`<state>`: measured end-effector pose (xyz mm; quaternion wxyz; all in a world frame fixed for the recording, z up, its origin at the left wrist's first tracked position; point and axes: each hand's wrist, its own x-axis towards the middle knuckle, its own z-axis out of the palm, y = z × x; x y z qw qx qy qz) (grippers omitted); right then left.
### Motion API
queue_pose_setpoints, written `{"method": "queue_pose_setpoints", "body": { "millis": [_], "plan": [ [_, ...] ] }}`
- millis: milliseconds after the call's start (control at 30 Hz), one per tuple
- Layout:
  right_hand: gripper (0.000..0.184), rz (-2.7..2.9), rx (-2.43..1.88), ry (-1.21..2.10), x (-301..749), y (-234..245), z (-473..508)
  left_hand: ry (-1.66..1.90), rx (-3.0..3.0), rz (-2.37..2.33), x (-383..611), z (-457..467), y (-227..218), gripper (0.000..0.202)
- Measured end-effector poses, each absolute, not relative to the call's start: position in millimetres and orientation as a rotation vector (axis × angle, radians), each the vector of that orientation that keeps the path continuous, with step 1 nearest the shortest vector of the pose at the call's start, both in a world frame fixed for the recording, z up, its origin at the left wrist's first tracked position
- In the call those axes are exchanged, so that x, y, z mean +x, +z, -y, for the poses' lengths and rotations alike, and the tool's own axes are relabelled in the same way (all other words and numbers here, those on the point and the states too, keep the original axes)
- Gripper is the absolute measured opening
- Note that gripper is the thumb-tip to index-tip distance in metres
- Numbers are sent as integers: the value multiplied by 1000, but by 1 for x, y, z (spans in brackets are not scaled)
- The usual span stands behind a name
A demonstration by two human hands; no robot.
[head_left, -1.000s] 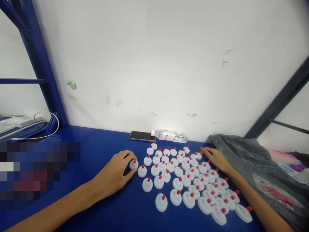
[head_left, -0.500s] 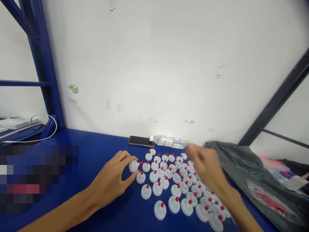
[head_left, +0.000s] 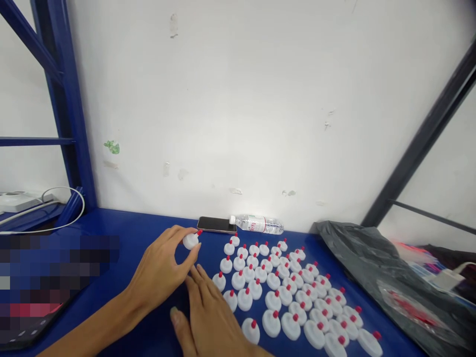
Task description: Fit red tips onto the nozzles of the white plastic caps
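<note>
White bottle (head_left: 190,242) sits within the left grip (head_left: 161,265) (red cap (head_left: 200,232) tilted outward).

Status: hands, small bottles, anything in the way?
Left hand pinching one small bottle, tilted. Right hand close by, open. Other red-tipped bottles grouped rightward. Phone and water bottle behind, by the wall.

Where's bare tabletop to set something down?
Widest: the blue table left of the phone, between the wall and the left hand. Smaller: the gap between phone, held bottle and standing bottles. Crowded: right of the right hand, where standing bottles pack toward the grey bag. Left foreground is pixelated; can't tell.
</note>
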<state>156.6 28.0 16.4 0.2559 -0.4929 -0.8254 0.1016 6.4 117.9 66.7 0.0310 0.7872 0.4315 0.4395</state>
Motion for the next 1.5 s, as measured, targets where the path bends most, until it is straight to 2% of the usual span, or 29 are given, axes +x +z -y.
{"method": "queue_pose_setpoints", "body": {
  "millis": [233, 400, 467, 667, 833, 1033, 1167, 1400, 1500],
  "plan": [
    [59, 2174, -1521, 290, 202, 34, -46, 1257, 2501, -1252, 12, -114, 56, 30],
    [35, 1987, -1377, 233, 213, 46, -47, 1135, 2545, -1178, 14, -112, 48, 21],
    [31, 1940, -1421, 239, 212, 51, -46, 1094, 2570, -1098, 16, -110, 46, 23],
    [33, 2010, -1438, 234, 215, 56, -44, 974, 2579, -832, 20, -95, 52, 25],
    [41, 2097, -1295, 315, 216, 65, -40, 768, 2432, -759, 18, -89, 77, 13],
    [47, 1960, -1359, 190, 235, 96, -42, 542, 2090, -730, 9, -109, 88, 37],
    [42, 1984, -1448, 51, 251, 102, -48, 710, 2000, -918, 7, -128, 73, 42],
    [3, 2430, -1311, 19, 227, 69, -41, 947, 2173, -1271, 7, -138, 46, 31],
    [10, 2397, -1383, -42, 233, 72, -45, 938, 2239, -1292, 7, -136, 43, 23]
  ]
}}
